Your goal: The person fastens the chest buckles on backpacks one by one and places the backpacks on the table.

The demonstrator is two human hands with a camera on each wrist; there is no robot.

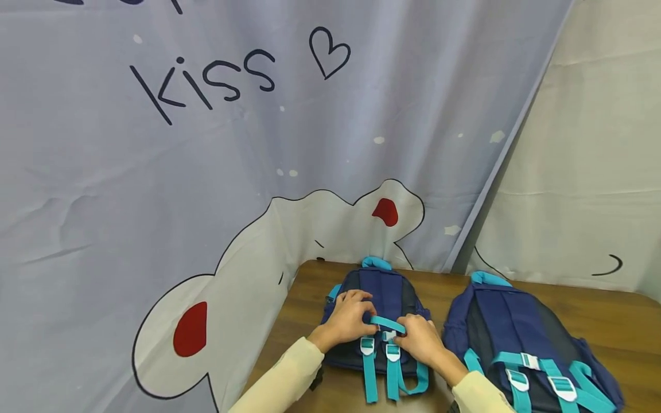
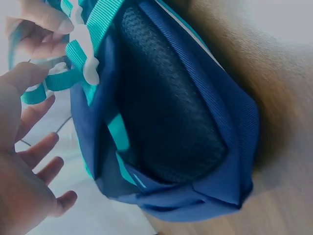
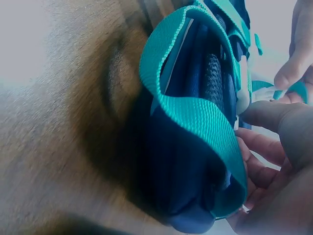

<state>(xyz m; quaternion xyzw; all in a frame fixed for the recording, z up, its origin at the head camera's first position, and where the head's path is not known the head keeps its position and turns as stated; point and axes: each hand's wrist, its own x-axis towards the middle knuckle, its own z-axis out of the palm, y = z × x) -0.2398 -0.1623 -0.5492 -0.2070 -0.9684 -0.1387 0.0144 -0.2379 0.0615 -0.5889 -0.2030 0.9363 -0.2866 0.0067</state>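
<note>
A small navy backpack [image 1: 384, 287] lies on the wooden table with its teal straps and white buckles facing up. My left hand [image 1: 347, 316] pinches a teal strap [image 1: 388, 324] between thumb and index finger; its other fingers are spread in the left wrist view. Across from it, my right hand [image 1: 420, 341] pinches the same strap's other side, close to a white buckle [image 1: 389, 335]. Whether the buckle's halves are joined is too small to tell. A loose teal shoulder strap [image 3: 195, 115] loops beside the right hand in the right wrist view.
To the right lies a larger navy backpack [image 1: 516, 327] with a white buckle [image 1: 530, 361] across its teal straps. Both stand on the brown wooden table [image 1: 583, 298]. Behind hangs a printed grey curtain [image 1: 232, 155], with a pale one [image 1: 583, 172] at the right.
</note>
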